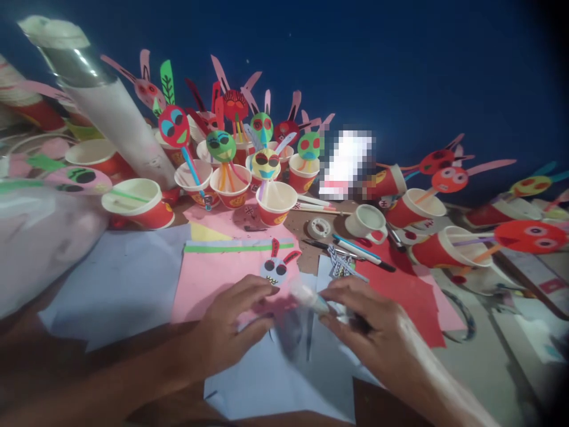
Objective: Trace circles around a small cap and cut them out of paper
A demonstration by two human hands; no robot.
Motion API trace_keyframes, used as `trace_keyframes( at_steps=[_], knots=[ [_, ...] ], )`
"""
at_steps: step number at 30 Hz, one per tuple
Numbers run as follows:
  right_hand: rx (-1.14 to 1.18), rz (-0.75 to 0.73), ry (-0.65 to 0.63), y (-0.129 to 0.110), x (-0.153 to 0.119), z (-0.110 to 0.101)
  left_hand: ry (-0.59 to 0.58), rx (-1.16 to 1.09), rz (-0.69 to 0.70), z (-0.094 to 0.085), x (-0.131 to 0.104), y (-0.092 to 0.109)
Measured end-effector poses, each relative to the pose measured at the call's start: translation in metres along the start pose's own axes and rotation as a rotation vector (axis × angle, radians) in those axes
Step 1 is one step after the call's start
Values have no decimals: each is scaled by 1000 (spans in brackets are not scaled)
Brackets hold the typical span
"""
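Note:
My right hand [371,317] pinches a small whitish tube [311,296] between thumb and fingers; it is blurred and its tip points left. To the left of it, my left hand [237,317] is held with thumb and fingers apart over the pink paper. Just beyond its fingertips lies a pale-blue paper bunny face [275,268] with dark round eyes and red ears. Whether the left fingertips touch the face, I cannot tell. Below both hands lies a pale-blue paper sheet [284,391]. Dark-patterned pale-blue paper cutouts [341,262] lie beyond my right hand.
Several red-and-white paper cups [276,204] with paper faces on straws stand behind. A tall bottle [111,112] leans at left. A white mug [367,223], a tape roll [319,228], pens [364,252] and red paper [409,290] lie nearby. A bright pixelated patch [347,163] is at the back.

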State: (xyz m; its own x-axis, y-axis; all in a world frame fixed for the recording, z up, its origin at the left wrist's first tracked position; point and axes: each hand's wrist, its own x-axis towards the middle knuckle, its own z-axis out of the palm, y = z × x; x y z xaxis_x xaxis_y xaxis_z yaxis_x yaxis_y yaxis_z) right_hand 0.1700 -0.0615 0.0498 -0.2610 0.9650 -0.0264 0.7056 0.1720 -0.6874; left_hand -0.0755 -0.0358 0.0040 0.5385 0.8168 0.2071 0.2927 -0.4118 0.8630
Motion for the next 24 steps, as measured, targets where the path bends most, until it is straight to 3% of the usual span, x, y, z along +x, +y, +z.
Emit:
trace_keyframes(
  at_steps=[7,10,16,19,24],
  knots=[
    [97,33,-209,-16,-7,29,-82,-502,-218,5,0,17],
    [108,15,-217,-13,-6,34,-73,-545,-237,3,4,18],
    [399,72,49,0,-14,18,100,-209,-142,-10,12,14],
    [637,92,162,7,-21,13,64,-14,-122,-9,14,12],
    [912,196,117,13,-25,16,-67,171,-23,-1,22,11]
  ],
)
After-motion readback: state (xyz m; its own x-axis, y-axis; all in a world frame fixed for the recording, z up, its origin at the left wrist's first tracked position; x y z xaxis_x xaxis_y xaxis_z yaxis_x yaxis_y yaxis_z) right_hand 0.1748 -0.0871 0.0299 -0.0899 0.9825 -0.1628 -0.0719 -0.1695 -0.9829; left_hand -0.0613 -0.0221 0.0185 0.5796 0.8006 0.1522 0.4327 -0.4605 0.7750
